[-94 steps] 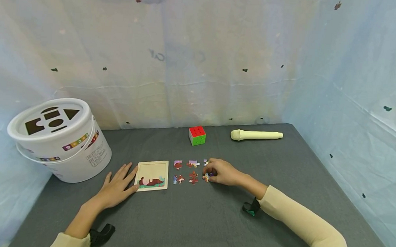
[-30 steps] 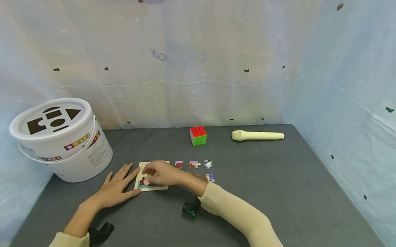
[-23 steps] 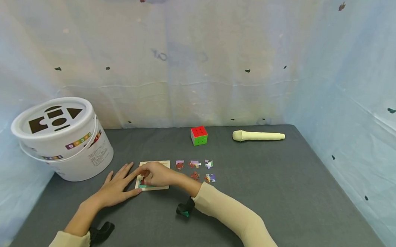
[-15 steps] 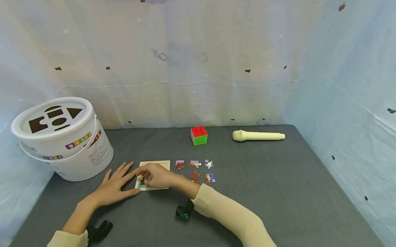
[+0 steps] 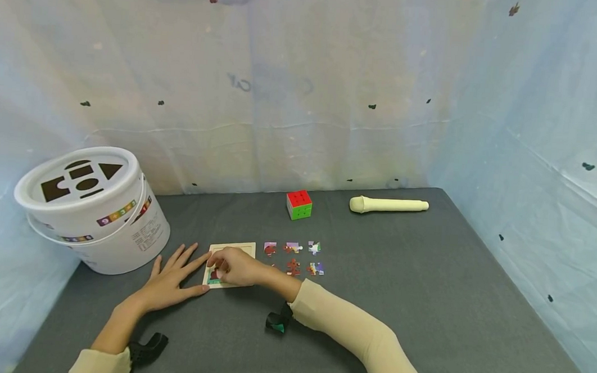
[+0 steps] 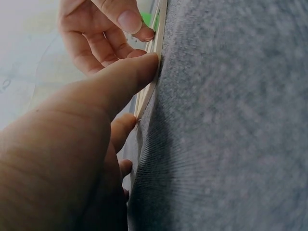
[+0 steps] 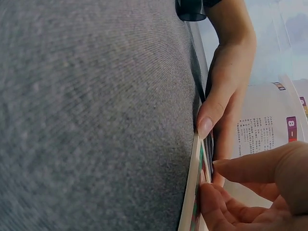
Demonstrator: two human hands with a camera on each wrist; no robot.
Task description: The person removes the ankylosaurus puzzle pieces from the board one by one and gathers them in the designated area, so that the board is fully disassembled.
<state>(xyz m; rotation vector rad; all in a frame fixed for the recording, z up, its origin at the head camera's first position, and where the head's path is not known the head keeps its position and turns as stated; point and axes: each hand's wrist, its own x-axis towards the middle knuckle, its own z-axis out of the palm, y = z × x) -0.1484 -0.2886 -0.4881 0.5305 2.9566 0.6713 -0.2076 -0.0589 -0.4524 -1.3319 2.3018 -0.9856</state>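
Observation:
A shallow wooden puzzle board lies on the table; its lower part carries a brown and green picture. My left hand rests beside it with fingers spread, index and thumb touching its left edge. In the left wrist view the left thumb presses against the board's rim. Above the board's left half is my right hand, its fingers curled, thumb and index close together at the surface; they seem to pinch a small puzzle piece, mostly hidden. More puzzle pieces lie in rows right of the board, one partly behind the right wrist.
A white lidded bucket with shaped holes stands at the left. Farther back lie a red and green puzzle cube and a pale yellow toy microphone. Pale cloth hangs behind the dark table.
My right hand has moved left from the right-hand puzzle pieces to the board, then shifted slightly down and left over it. My left hand stays at the board's edge, moving only slightly.

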